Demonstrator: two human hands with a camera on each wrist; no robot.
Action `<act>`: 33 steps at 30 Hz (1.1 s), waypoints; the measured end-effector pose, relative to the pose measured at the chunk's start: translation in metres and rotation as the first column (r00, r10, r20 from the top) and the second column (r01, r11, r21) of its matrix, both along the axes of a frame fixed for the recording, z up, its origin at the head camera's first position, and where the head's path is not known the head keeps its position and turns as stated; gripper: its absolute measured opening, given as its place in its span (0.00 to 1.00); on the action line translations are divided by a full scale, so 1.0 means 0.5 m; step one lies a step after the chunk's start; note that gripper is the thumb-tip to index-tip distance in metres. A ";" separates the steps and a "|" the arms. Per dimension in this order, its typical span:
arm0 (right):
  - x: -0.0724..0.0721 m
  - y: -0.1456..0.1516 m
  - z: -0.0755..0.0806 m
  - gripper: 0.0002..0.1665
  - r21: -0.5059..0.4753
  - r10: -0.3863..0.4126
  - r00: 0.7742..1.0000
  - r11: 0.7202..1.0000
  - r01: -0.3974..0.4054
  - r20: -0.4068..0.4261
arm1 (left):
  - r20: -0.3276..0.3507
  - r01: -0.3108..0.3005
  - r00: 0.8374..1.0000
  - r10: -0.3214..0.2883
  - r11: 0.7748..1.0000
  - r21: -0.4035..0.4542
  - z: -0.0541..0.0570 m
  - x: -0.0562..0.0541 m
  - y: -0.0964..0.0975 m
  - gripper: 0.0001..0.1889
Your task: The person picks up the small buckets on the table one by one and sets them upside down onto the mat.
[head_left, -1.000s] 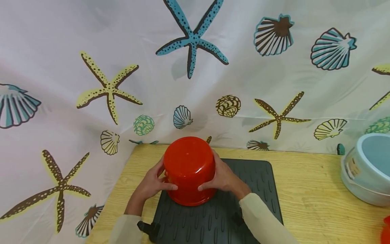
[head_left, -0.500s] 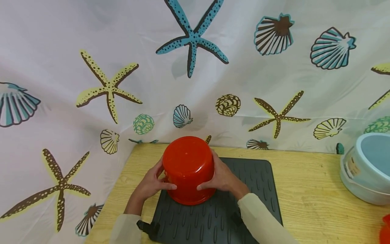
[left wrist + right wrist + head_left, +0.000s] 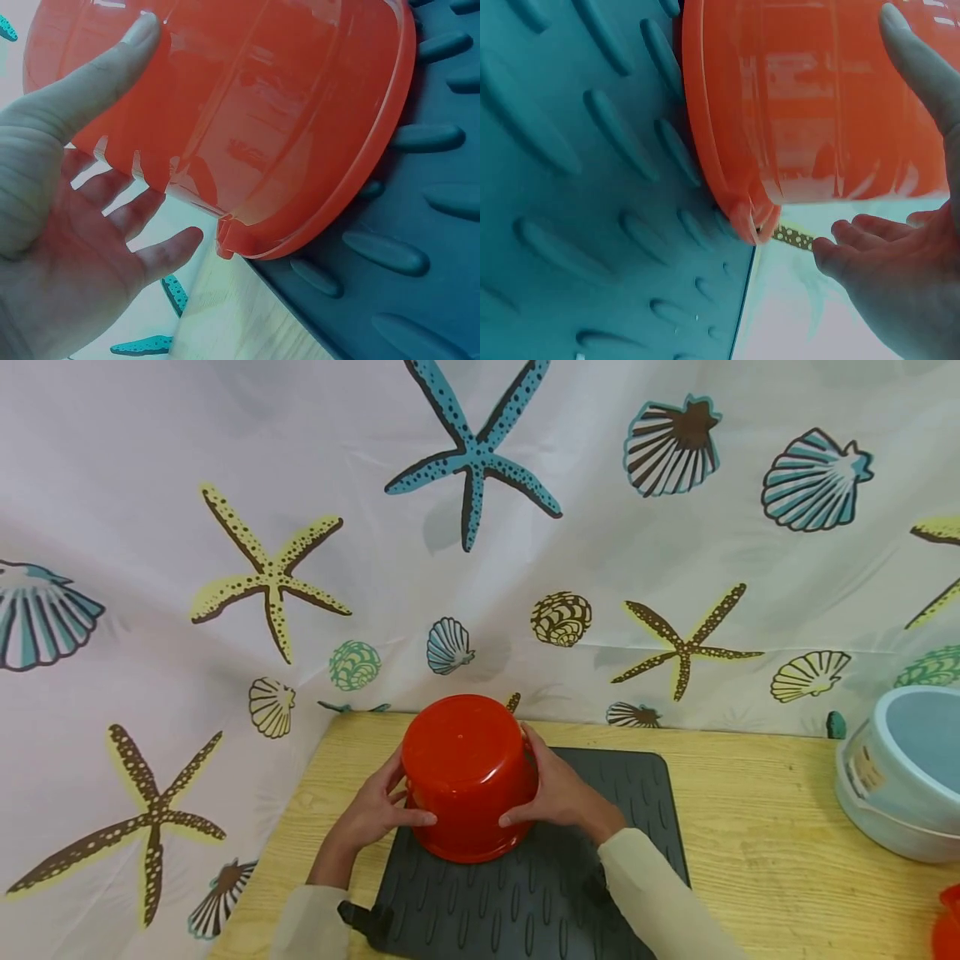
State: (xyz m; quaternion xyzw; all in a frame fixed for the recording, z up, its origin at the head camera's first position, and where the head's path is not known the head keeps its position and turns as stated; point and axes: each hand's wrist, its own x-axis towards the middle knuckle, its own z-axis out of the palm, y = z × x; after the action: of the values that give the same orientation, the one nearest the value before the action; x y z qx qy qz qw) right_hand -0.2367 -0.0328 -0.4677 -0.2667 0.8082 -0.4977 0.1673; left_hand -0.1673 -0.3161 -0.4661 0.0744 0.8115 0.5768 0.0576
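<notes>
A glossy red bucket (image 3: 465,768) stands upside down on a dark ribbed mat (image 3: 480,910), its rim down and its base facing up. My left hand (image 3: 375,806) lies along the bucket's left side, thumb at the front. In the left wrist view, its spread fingers (image 3: 139,214) reach around the wall, the tips at or very near the surface. On the other side is my right hand (image 3: 558,789), fingers and thumb spread. The right wrist view shows a gap between the bucket's wall and these fingers (image 3: 862,240).
The mat lies on a light wooden table (image 3: 757,827). A pale blue bucket (image 3: 870,810) stands at the right, with part of a red object (image 3: 947,927) nearer the front. A white curtain (image 3: 570,552) with starfish and shells hangs behind the table and at the left.
My right hand has shifted slightly to the right, and a gap shows between it and the red bucket. The left hand and the bucket stay nearly in place.
</notes>
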 end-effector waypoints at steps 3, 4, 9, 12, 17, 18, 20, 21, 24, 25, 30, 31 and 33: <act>0.003 0.017 0.004 0.73 0.038 -0.028 1.000 0.999 0.027 0.006 | -0.002 -0.001 1.000 0.001 1.000 -0.007 -0.002 -0.001 0.003 0.54; 0.004 0.022 0.004 0.74 0.053 -0.034 0.999 0.998 0.034 0.000 | -0.003 -0.001 1.000 0.001 1.000 -0.007 -0.003 -0.002 0.004 0.54; 0.014 0.052 0.010 0.74 0.126 -0.059 0.998 0.990 0.062 -0.024 | -0.007 -0.005 1.000 0.005 1.000 -0.015 -0.009 -0.001 0.006 0.54; 0.020 0.074 0.013 0.75 0.162 -0.070 0.996 0.984 0.077 -0.049 | 0.001 -0.019 1.000 0.020 0.999 -0.027 -0.015 0.003 0.006 0.53; 0.028 0.113 0.018 0.74 0.190 -0.094 0.992 0.976 0.109 -0.087 | 0.021 -0.056 0.998 0.057 0.997 -0.060 -0.026 0.011 0.007 0.53; 0.029 0.121 0.020 0.73 0.196 -0.094 0.991 0.974 0.111 -0.095 | 0.026 -0.064 0.997 0.066 0.996 -0.066 -0.028 0.013 0.008 0.53; 0.033 0.138 0.024 0.72 0.208 -0.092 0.989 0.972 0.114 -0.114 | 0.035 -0.083 0.996 0.085 0.994 -0.074 -0.030 0.015 0.012 0.52; 0.035 0.147 0.025 0.71 0.217 -0.089 0.988 0.970 0.115 -0.124 | 0.033 -0.087 0.995 0.089 0.993 -0.074 -0.030 0.015 0.014 0.51; 0.044 0.178 0.032 0.69 0.236 -0.083 0.984 0.964 0.119 -0.156 | 0.023 -0.108 0.994 0.110 0.991 -0.075 -0.027 0.020 0.024 0.49; 0.047 0.190 0.034 0.68 0.238 -0.083 0.983 0.964 0.120 -0.162 | 0.016 -0.118 0.993 0.120 0.990 -0.079 -0.025 0.021 0.027 0.48; 0.065 0.246 0.047 0.67 0.255 -0.092 0.975 0.956 0.144 -0.203 | -0.027 -0.190 0.982 0.188 0.978 -0.082 0.001 0.024 0.040 0.50; 0.068 0.256 0.050 0.66 0.258 -0.099 0.973 0.954 0.152 -0.208 | -0.038 -0.204 0.979 0.201 0.976 -0.081 0.008 0.023 0.042 0.51; 0.075 0.276 0.056 0.66 0.264 -0.116 0.970 0.949 0.172 -0.216 | -0.062 -0.222 0.974 0.217 0.972 -0.078 0.021 0.022 0.047 0.51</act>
State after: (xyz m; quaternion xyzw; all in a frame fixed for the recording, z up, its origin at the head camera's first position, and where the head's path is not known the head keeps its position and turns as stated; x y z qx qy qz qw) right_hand -0.1994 0.1053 -0.4398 -0.2284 0.9004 -0.3602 0.0853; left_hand -0.1565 -0.2928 -0.4558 -0.0031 0.8396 0.5426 -0.0250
